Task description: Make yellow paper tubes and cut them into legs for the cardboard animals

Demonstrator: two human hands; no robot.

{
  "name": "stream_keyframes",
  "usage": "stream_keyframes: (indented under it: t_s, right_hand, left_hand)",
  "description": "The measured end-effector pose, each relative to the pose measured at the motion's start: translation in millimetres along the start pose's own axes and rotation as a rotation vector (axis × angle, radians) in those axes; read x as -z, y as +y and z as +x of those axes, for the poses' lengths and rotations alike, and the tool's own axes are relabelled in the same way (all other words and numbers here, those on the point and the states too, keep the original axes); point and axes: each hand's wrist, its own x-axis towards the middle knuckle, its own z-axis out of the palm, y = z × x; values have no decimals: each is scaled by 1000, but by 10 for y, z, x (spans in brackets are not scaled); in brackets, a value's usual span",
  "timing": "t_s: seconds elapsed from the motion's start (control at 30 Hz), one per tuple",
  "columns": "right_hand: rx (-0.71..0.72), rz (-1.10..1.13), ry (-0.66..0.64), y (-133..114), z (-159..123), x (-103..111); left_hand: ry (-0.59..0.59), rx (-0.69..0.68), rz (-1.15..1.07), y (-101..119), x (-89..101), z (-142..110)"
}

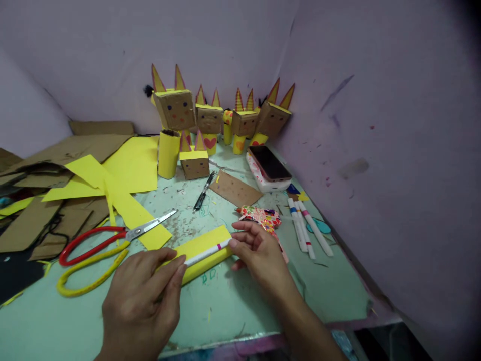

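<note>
A folded piece of yellow paper (pixel 206 238) lies at a slant at the front of the table. A white marker (pixel 206 254) with a pink band rests lengthwise along it, and the paper curves up on its near side. My left hand (pixel 145 293) is closed on the marker's left end and the paper there, hiding both ends from view. At the other end, my right hand (pixel 263 258) pinches the marker's tip and the paper's edge between thumb and fingers. To the left lie scissors (pixel 130 233) with red and yellow handles, blades apart.
Cardboard puppets (pixel 175 110) with pointed ears stand along the back wall. Yellow sheets (pixel 131 165) and cardboard pieces (pixel 30 225) pile up at left. A floral-patterned glue gun (pixel 263 215), white markers (pixel 298 225), a phone (pixel 270 163) and a black pen (pixel 205 191) lie farther back.
</note>
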Motion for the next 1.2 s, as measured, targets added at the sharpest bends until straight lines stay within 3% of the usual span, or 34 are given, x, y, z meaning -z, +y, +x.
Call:
stream_keyframes:
  t_s: [0.33, 0.53, 1.2]
  right_hand:
    - [9, 37, 36, 16, -1, -23]
    - [2, 50, 48, 22, 3, -22]
    - [2, 58, 50, 44, 3, -12]
  left_hand:
    - [-98, -42, 103, 5, 50, 36]
    - [-23, -29, 48, 55, 24, 32]
    - [-3, 4, -3, 74, 17, 36]
